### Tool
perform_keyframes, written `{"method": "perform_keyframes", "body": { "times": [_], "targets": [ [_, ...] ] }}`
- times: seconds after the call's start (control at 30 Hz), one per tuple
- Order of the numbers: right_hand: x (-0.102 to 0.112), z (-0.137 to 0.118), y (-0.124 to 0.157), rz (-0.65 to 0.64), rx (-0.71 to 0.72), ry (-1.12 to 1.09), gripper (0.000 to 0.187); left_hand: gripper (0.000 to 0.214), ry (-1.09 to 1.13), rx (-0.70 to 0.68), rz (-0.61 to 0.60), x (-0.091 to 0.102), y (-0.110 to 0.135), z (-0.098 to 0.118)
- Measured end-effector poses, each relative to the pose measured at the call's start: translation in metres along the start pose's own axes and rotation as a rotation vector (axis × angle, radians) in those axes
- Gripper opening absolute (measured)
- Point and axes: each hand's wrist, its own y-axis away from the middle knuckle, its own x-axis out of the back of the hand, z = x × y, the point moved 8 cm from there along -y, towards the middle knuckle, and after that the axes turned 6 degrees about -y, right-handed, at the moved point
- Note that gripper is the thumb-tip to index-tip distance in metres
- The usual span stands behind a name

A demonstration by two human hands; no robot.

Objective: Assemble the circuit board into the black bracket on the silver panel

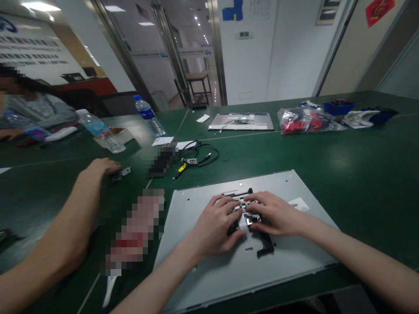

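Note:
A flat grey panel (209, 279), like the back of a monitor screen, lies on the green table in front of me. At its middle sits a black bracket (266, 245) with shiny metal parts. My left hand (218, 226) is over the bracket's left side, its fingers bent and the thumb lower down. From the right, my right hand (276, 213) has its fingers and thumb around the metal part. Both hands are closed on the bracket, whose middle is partly hidden under the fingers. A white label (299, 204) shows beside my right wrist.
Another person's hand (101, 168) touches small metal parts (125, 172) at left. Beyond my panel are a coiled black cable (201, 152), bottles (149, 115), a second panel (240, 126) and a plastic bag with red items (307, 121). A person sits far left.

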Motion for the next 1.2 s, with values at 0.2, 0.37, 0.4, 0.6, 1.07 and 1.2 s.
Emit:
{"method": "perform_keyframes", "body": {
  "times": [0.2,0.37,0.4,0.6,1.07,1.2],
  "targets": [
    [-0.001,0.000,0.000,-0.004,0.002,0.007,0.037,0.048,0.013,-0.001,-0.017,-0.003,0.000,0.000],
    [-0.001,-0.002,0.000,-0.020,0.008,-0.003,0.040,0.047,0.032,-0.011,-0.023,-0.002,-0.001,0.001],
    [-0.001,-0.003,0.000,-0.021,0.013,-0.007,0.041,0.046,0.036,-0.012,-0.025,-0.002,-0.001,0.001],
    [-0.005,-0.008,0.001,-0.049,0.058,-0.015,0.035,0.040,0.039,-0.010,-0.020,-0.003,-0.001,0.001],
    [-0.014,-0.017,-0.003,-0.065,0.078,-0.018,0.030,0.039,0.069,-0.008,-0.008,-0.004,-0.002,0.001],
    [-0.016,-0.017,-0.007,-0.064,0.066,-0.041,0.032,0.034,0.077,0.006,-0.025,-0.003,-0.003,0.001]
  ]
}}
